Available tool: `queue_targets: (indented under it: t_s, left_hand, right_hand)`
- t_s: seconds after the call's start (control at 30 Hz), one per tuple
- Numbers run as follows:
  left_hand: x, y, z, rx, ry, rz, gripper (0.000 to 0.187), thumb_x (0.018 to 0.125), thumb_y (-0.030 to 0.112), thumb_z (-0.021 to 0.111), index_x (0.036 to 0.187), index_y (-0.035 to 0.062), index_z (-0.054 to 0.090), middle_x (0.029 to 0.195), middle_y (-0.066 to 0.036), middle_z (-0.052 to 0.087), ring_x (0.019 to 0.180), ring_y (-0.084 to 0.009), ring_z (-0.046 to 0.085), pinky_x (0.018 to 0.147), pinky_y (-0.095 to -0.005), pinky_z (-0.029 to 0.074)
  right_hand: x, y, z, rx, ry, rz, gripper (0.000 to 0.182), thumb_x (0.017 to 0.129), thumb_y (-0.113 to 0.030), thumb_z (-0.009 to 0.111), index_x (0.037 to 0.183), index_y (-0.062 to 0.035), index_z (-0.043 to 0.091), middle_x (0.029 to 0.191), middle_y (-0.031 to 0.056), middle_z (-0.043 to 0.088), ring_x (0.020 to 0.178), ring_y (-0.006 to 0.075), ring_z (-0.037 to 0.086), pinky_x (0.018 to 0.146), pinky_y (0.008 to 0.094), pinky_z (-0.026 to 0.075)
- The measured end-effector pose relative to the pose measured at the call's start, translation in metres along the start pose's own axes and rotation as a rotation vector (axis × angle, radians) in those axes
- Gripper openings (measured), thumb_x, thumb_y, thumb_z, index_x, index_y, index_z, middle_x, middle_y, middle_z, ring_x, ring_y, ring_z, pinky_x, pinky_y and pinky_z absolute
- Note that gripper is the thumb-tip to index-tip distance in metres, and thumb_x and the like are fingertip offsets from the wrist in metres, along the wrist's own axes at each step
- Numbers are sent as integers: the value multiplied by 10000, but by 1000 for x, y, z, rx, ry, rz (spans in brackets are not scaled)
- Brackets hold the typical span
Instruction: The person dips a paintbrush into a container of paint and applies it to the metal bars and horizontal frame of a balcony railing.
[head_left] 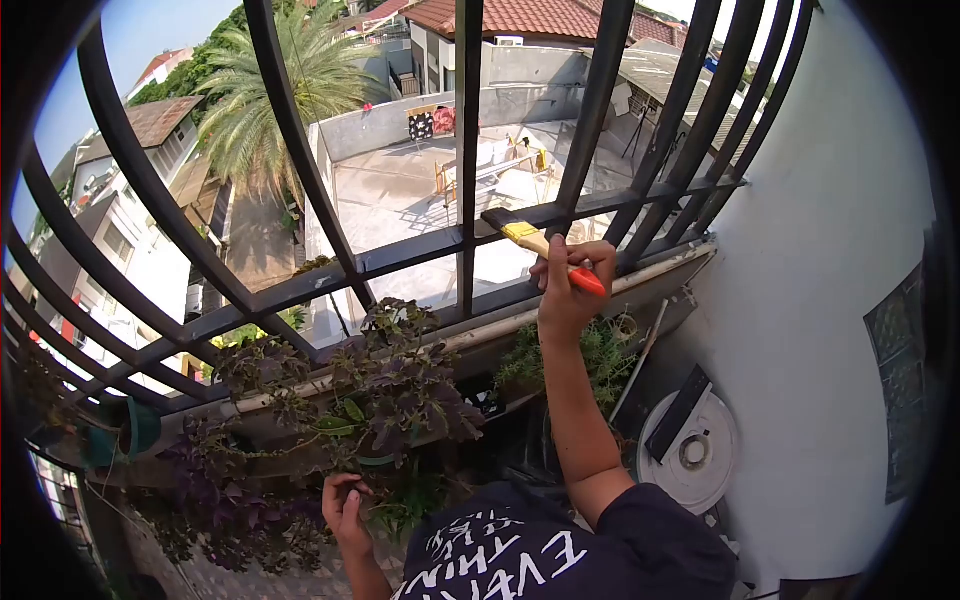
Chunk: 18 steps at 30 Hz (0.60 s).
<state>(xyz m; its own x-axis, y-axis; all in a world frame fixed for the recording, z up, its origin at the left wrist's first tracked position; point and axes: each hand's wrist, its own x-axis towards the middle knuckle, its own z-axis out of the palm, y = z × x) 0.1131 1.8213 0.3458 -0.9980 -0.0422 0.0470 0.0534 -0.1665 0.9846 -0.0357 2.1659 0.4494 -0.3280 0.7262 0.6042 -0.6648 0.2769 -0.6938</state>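
My right hand (572, 283) is closed around the handle of a paintbrush (538, 246), which has a pale wooden neck, a yellow band and an orange-red handle end. Its dark bristles point up and left and meet the black horizontal rail (410, 247) of the railing beside an upright bar. Low in the view, my left hand (346, 508) is near the dark-leaved potted plant (400, 395), its fingers curled. I cannot make out whether anything is between those fingers.
Tall black bars (283, 110) rise in front of me, above a ledge (500, 330). A bushy green plant (610, 360) and a round white lid-like disc (715, 430) are at right, against a white wall (820, 250). A green pot (140, 425) hangs at left. Outside lies a sunlit terrace.
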Motion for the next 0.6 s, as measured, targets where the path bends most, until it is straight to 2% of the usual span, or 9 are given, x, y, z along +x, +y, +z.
queue_targets:
  t_s: [0.03,0.1,0.2,0.3,0.33,0.37,0.43,0.53,0.6]
  left_hand:
    - [0,-1,-1,-5,7,5,229,868,140,547,1042,-9,546,854,-81,545,813,-164,536,747,-301,441]
    - [1,0,-1,-11,25,17,248,864,160,551,1049,-4,548,854,-80,538,820,-174,534,752,-319,443]
    - [-2,2,5,-39,18,71,236,874,152,542,1027,-29,538,777,-75,520,750,-159,528,708,-296,437]
    - [-11,0,7,-150,-47,77,279,875,188,541,1010,-56,532,693,-78,510,654,-159,526,645,-287,439]
    - [-15,0,8,-201,-78,72,304,874,207,543,1006,-66,530,668,-81,508,618,-160,523,622,-286,439]
    - [-17,0,8,-198,-114,59,326,871,227,545,1001,-72,531,658,-88,512,594,-163,522,605,-286,438]
    - [-20,2,10,-195,-179,40,372,865,267,547,990,-83,534,638,-101,521,546,-169,519,571,-287,436]
    - [-22,3,11,-164,-230,41,388,859,277,544,982,-90,546,691,-128,560,564,-181,549,575,-287,441]
    - [-20,9,15,-160,-273,4,389,854,278,550,1001,-82,555,738,-129,577,619,-186,572,613,-285,444]
  right_hand:
    - [2,7,4,-15,-83,12,249,885,-17,652,796,-37,421,684,32,483,549,102,574,495,239,448]
    - [13,12,5,-168,-284,15,269,838,30,647,738,-34,406,668,29,452,545,96,523,490,248,403]
    - [31,1,4,-237,-188,4,259,782,58,628,715,-27,392,658,36,426,543,101,448,503,262,375]
    - [40,19,13,-236,-243,-101,243,753,61,622,716,-23,396,642,37,413,556,113,399,524,266,361]
    - [35,9,17,-107,-335,78,246,742,56,632,716,-22,400,630,38,409,560,119,374,537,277,346]
    - [37,17,13,-129,-393,6,247,731,61,627,706,-25,396,627,36,408,559,121,378,534,285,348]
    - [44,8,4,-108,-375,109,238,721,66,621,711,-19,399,630,41,412,578,116,406,542,281,362]
    - [54,10,5,-118,-284,92,237,705,66,619,712,-17,396,630,36,412,583,105,406,544,278,358]
    - [52,18,16,-82,-343,45,244,697,62,621,711,-18,391,630,31,404,578,98,378,539,279,342]
